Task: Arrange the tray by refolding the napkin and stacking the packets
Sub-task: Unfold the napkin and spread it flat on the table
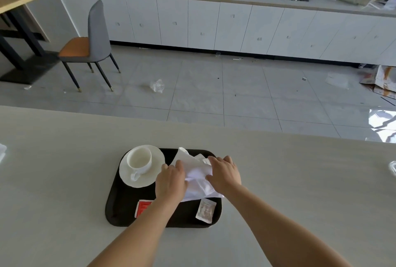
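Note:
A dark tray (120,213) lies on the pale table in front of me. A crumpled white napkin (197,175) is spread over its right half. My left hand (171,181) rests on the napkin's left edge and my right hand (225,172) on its right side, fingers curled into the cloth. A red packet (141,208) lies at the tray's front, partly hidden under my left forearm. A pale, clear packet (206,211) lies at the front right corner, apart from the red one.
A white cup (139,160) stands on a white saucer (154,172) in the tray's back left corner, close to my left hand. The table (64,181) extends wide on both sides. Beyond it are a tiled floor, a grey chair (92,39) and white cabinets.

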Demonstrator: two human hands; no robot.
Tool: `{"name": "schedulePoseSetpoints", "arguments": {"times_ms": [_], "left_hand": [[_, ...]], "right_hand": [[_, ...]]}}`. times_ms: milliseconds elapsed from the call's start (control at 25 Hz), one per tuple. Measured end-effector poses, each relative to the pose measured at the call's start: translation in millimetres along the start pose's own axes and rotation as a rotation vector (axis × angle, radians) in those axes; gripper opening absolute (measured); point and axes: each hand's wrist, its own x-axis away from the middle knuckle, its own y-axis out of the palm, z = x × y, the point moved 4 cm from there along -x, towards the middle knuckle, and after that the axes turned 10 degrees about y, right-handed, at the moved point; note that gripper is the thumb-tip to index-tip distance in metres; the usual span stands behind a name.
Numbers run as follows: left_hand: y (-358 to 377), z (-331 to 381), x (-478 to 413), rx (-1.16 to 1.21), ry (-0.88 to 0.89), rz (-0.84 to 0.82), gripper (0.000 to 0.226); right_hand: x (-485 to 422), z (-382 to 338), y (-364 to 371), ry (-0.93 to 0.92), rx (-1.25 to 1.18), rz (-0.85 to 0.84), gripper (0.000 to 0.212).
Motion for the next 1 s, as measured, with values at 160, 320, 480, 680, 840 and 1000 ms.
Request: {"name": "schedulePoseSetpoints", "arguments": {"times_ms": [160, 320, 480, 680, 840, 1000], "left_hand": [[-4.7, -5.8, -3.4, 0.064, -0.001, 0.063, 0.009], [-25.7, -13.3, 6.2, 0.219, 0.019, 0.24, 0.01], [-59.4, -17.8, 18.0, 0.352, 0.044, 0.431, 0.017], [-105.7, -22.0, 32.6, 0.381, 0.142, 0.611, 0.03], [-142.3, -18.6, 42.7, 0.364, 0.218, 0.731, 0.033], [-185.3, -6.4, 53.2, 0.367, 0.331, 0.874, 0.034]], "right_hand": [[-7.1, 0.9, -1.1, -0.06, -0.067, 0.029, 0.023], [2.7, -2.1, -12.1, -0.074, -0.222, 0.111, 0.019], [17.3, -10.2, -39.6, -0.119, -0.354, 0.265, 0.022], [41.9, -28.4, -79.3, -0.178, -0.468, 0.432, 0.02], [60.3, -36.9, -115.7, -0.206, -0.537, 0.574, 0.014], [85.4, -38.4, -161.1, -0.215, -0.593, 0.731, 0.018]]}}
